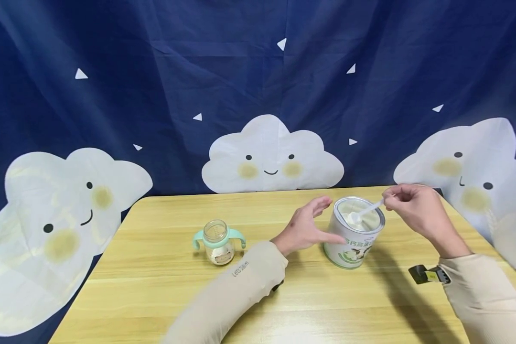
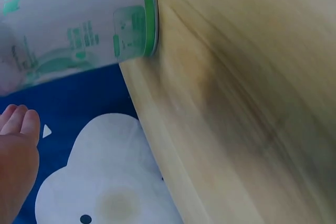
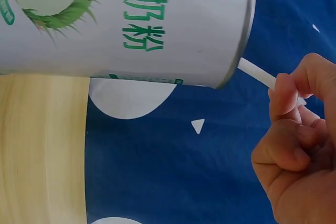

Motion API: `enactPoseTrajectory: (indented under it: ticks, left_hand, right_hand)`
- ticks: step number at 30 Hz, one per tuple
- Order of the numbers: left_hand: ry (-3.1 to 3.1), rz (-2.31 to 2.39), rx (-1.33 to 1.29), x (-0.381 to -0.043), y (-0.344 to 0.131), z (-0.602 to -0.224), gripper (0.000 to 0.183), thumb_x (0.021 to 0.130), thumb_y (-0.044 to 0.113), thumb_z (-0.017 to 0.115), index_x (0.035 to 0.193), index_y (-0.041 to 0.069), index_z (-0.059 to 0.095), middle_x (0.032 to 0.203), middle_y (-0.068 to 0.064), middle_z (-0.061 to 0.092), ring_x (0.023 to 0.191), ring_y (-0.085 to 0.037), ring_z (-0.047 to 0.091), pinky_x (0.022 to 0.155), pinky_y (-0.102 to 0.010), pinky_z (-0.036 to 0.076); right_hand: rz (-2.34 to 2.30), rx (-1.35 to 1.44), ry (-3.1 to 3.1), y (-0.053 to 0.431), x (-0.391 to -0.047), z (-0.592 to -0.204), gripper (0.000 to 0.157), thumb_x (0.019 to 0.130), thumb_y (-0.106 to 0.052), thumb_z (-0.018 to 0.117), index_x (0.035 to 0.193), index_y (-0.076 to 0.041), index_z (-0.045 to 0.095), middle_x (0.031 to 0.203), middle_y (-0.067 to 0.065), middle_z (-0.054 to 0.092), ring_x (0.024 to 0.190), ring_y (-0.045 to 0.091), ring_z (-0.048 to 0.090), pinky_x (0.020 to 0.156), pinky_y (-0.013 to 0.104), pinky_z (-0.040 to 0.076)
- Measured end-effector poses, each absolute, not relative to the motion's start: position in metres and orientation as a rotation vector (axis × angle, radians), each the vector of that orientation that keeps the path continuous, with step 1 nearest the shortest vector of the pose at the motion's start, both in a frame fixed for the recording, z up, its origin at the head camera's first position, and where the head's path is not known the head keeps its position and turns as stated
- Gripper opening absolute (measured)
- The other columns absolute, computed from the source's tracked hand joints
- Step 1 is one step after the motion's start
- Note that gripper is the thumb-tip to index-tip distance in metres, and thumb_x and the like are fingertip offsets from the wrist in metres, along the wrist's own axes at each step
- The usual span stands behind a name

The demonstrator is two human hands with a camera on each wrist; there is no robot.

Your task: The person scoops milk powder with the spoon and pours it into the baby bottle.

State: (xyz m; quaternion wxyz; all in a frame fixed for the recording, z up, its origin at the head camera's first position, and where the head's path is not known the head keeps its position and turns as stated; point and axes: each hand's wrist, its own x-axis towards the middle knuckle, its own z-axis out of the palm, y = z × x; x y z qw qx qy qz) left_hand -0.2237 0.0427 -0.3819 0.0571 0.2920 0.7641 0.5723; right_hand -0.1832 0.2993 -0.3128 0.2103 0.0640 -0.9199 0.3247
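Observation:
A white milk powder can point(image 1: 353, 234) with green print stands upright and lidless on the right of the table, pale powder showing inside. My right hand point(image 1: 414, 208) pinches the handle of a white scoop point(image 1: 370, 209), whose bowl sits within the can's mouth. In the right wrist view the scoop's handle point(image 3: 257, 73) slants out past the can's rim to the curled fingers. On the can's left, my left hand point(image 1: 307, 229) is spread with thumb and fingers apart, the thumb across the can's front. The left wrist view shows the can's side point(image 2: 79, 30) near the fingers point(image 2: 29, 124).
To the left stands an uncapped baby bottle point(image 1: 219, 246) with mint green handles and some whitish content. The wooden table point(image 1: 155, 286) has rounded back corners. Behind it hangs a dark blue curtain point(image 1: 232, 71) with white smiling clouds.

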Motion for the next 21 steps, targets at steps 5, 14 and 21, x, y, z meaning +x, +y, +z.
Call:
enactPoseTrajectory:
  ticks: [5, 14, 21]
  left_hand:
    - [2.329, 1.705, 0.861, -0.223, 0.053, -0.385, 0.101, 0.067, 0.02, 0.096, 0.151, 0.009, 0.041, 0.149, 0.001, 0.048, 0.135, -0.018, 0.047, 0.111, -0.027, 0.04]
    - [2.365, 1.701, 0.862, -0.222, 0.063, -0.391, 0.099, 0.065, 0.023, 0.097, 0.149, 0.015, 0.044, 0.145, 0.003, 0.053, 0.132, -0.011, 0.048, 0.11, -0.028, 0.041]
    - [2.401, 1.717, 0.832, -0.221, 0.07, -0.392, 0.095, 0.066, 0.022, 0.096, 0.146, 0.014, 0.046, 0.139, 0.004, 0.057, 0.129, -0.011, 0.051, 0.107, -0.024, 0.042]
  right_hand:
    - [0.908, 0.218, -2.547, 0.294, -0.183, -0.313, 0.012, 0.09, -0.01, 0.067, 0.09, -0.001, 0.075, 0.075, 0.005, 0.073, 0.064, -0.006, 0.06, 0.055, 0.012, 0.044]
    - [0.865, 0.285, -2.604, 0.285, -0.185, -0.316, 0.016, 0.09, -0.018, 0.074, 0.083, -0.005, 0.074, 0.069, 0.001, 0.07, 0.06, 0.003, 0.053, 0.048, 0.021, 0.04]
    - [0.827, 0.359, -2.631, 0.276, -0.191, -0.32, 0.013, 0.092, -0.015, 0.073, 0.088, -0.004, 0.076, 0.073, 0.003, 0.072, 0.061, 0.001, 0.056, 0.048, 0.022, 0.041]
